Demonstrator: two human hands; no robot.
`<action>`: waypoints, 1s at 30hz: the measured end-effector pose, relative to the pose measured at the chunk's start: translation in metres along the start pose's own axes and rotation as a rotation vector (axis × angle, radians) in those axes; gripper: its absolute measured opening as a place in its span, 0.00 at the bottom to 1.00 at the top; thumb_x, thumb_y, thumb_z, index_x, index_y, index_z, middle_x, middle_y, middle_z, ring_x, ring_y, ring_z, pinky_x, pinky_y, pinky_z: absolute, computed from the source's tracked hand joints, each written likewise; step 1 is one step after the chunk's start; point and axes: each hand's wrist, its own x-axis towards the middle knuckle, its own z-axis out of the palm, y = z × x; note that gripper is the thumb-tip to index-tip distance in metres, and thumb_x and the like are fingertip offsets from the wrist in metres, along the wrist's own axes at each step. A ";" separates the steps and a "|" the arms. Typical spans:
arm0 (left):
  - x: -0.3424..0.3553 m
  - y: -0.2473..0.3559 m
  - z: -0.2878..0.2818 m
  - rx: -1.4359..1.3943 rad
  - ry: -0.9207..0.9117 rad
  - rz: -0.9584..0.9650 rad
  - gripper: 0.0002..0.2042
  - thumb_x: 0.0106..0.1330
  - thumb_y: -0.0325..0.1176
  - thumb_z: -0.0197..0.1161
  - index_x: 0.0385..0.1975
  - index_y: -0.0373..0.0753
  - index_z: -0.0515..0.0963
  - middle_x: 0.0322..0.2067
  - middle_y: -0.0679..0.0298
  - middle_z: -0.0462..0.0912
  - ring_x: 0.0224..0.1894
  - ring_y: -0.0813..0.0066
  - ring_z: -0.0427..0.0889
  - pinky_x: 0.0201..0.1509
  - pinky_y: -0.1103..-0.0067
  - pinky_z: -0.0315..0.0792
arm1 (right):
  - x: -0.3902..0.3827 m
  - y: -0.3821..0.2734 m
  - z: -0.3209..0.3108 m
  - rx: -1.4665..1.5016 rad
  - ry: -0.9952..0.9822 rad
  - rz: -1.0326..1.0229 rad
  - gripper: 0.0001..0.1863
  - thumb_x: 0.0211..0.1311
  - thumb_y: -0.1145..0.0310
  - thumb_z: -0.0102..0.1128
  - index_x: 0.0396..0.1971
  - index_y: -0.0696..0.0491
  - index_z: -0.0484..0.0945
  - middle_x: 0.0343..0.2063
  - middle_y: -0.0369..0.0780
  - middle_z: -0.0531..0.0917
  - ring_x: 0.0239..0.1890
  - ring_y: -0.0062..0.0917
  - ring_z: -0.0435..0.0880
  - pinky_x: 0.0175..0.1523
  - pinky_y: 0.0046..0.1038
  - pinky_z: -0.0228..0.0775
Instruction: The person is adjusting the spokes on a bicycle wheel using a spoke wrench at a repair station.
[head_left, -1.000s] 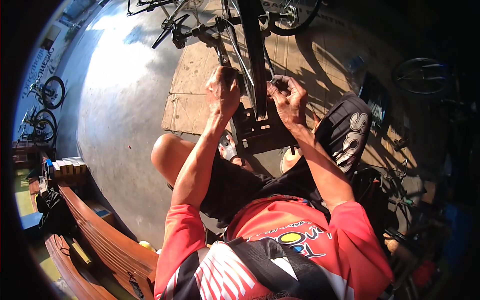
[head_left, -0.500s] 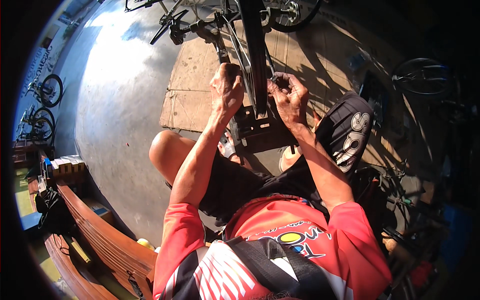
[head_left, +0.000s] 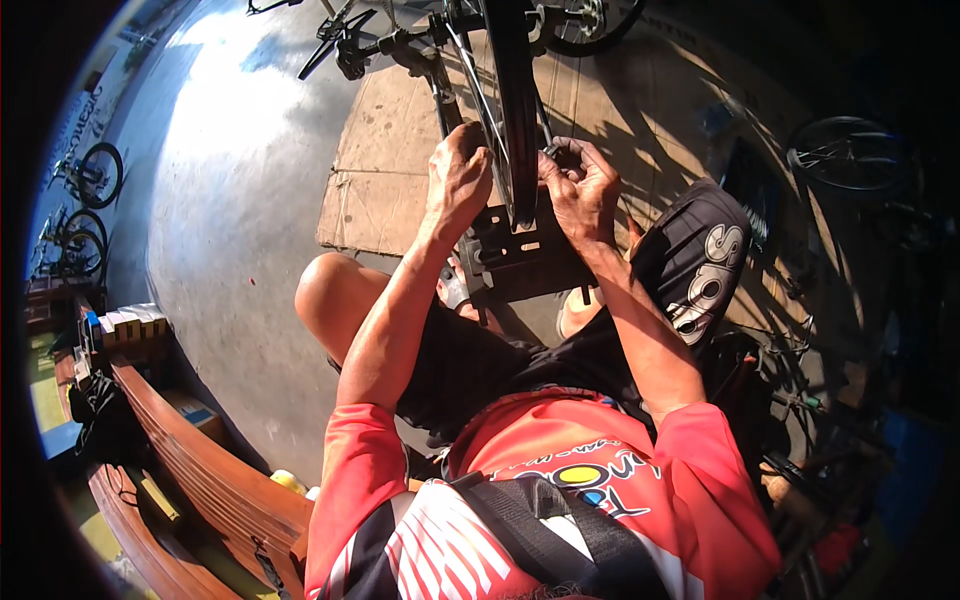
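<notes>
A bicycle wheel point(head_left: 517, 110), seen nearly edge-on with a black tyre, stands upright in front of me. Below its near end is a black slotted metal base point(head_left: 515, 262). To the left of the tyre, my left hand point(head_left: 460, 182) is closed in a fist at the near end of a dark upright tube point(head_left: 443, 95); what lies inside its fingers is hidden. My right hand point(head_left: 583, 190), on the other side of the tyre, pinches with thumb and fingers by a small dark fitting at the end of a thin rod point(head_left: 541, 115). Its grip is partly hidden.
Flattened cardboard point(head_left: 370, 190) covers the floor under the wheel. Bicycle parts point(head_left: 400, 45) stand beyond it. Another wheel point(head_left: 845, 153) lies at the far right. A curved wooden bench point(head_left: 190, 430) is at the lower left, and bicycles point(head_left: 90, 210) are parked at the left edge.
Both hands keep their places beside the wheel, with only slight shifts of the fingers and wrists. The right fingers are a little more bunched together.
</notes>
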 end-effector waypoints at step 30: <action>0.001 -0.002 -0.001 0.006 -0.022 -0.005 0.15 0.66 0.29 0.54 0.48 0.26 0.77 0.42 0.41 0.84 0.48 0.45 0.84 0.53 0.65 0.76 | -0.001 -0.002 0.002 -0.059 0.020 -0.018 0.15 0.58 0.71 0.74 0.40 0.62 0.79 0.26 0.37 0.85 0.26 0.15 0.83 0.32 0.17 0.76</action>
